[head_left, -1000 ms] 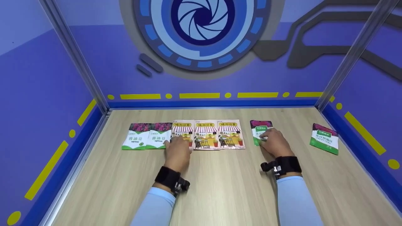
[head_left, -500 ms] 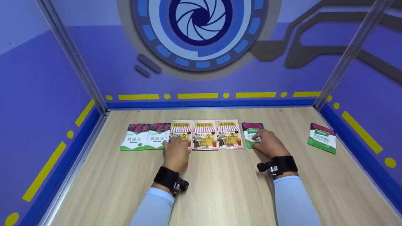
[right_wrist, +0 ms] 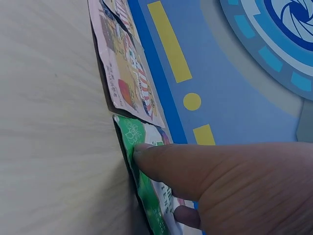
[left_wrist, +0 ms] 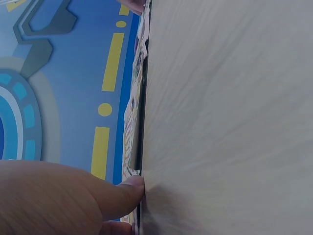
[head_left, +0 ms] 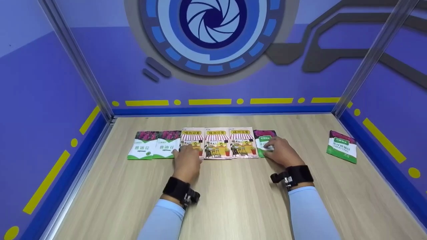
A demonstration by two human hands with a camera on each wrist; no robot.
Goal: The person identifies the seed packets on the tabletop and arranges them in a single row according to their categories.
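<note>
Several flower seed packets lie face up in one row. My left hand (head_left: 188, 163) rests on the leftmost pink packet (head_left: 196, 134), its thumb (left_wrist: 128, 192) at the packet's near edge. Right of it lie two more pink packets (head_left: 217, 143) with striped awnings. With thumb and fingertips my right hand (head_left: 284, 152) presses on a green, white and purple packet (head_left: 261, 143), flat on the table at the right end of the row. In the right wrist view its corner is right beside the last pink packet (right_wrist: 124, 73). My right hand covers part of it.
Two white and green packets (head_left: 143, 146) lie overlapping at the row's left end. A single tilted green and purple packet (head_left: 342, 146) lies apart at the right. Blue printed walls (head_left: 213, 90) enclose the wooden table (head_left: 233, 200) at the back and sides.
My right hand has slid the green and purple packet leftward, closing the gap to the pink packets. My left hand has stayed in place on the leftmost pink packet.
</note>
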